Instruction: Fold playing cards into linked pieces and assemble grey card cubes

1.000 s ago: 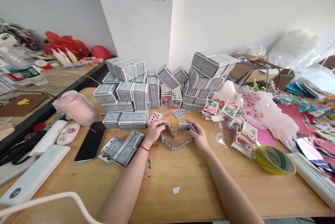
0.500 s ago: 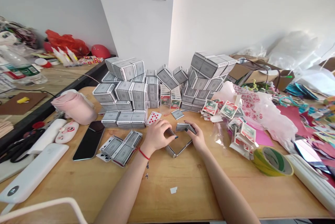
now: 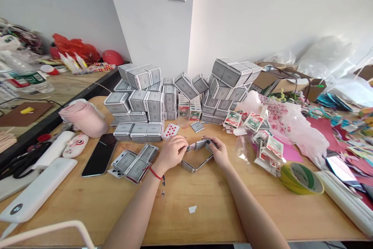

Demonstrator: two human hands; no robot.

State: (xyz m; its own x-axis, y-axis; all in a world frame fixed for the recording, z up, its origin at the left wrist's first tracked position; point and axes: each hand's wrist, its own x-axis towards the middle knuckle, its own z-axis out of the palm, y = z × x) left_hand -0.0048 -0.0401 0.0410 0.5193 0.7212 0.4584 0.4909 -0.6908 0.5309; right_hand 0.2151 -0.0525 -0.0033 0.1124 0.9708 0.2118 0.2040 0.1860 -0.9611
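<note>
Folded playing cards (image 3: 189,166) form an angular open ring standing on edge on the wooden table. My left hand (image 3: 174,150), with a red cord at the wrist, pinches a card at the ring's far left side; part of its printed face shows by the fingertips. My right hand (image 3: 219,152) grips the ring's far right corner, fingers behind and thumb inside. Just beyond lie a red diamond card (image 3: 171,131) and a face-down card (image 3: 197,126). Left of my left wrist lie patterned card packs (image 3: 136,163), with spade cards sticking out underneath.
Stacked blocks of grey-backed cards (image 3: 138,130) rise behind my hands on both sides. A phone (image 3: 99,155), white power bank (image 3: 37,188) and pink pouch (image 3: 84,119) lie left. Opened card boxes (image 3: 269,152), yellow tape (image 3: 301,179) and plastic bags (image 3: 303,128) sit right.
My left hand has shifted slightly left and turned, its thumb drawn back from inside the ring. A card's printed face now shows at its fingertips. My right hand keeps its hold.
</note>
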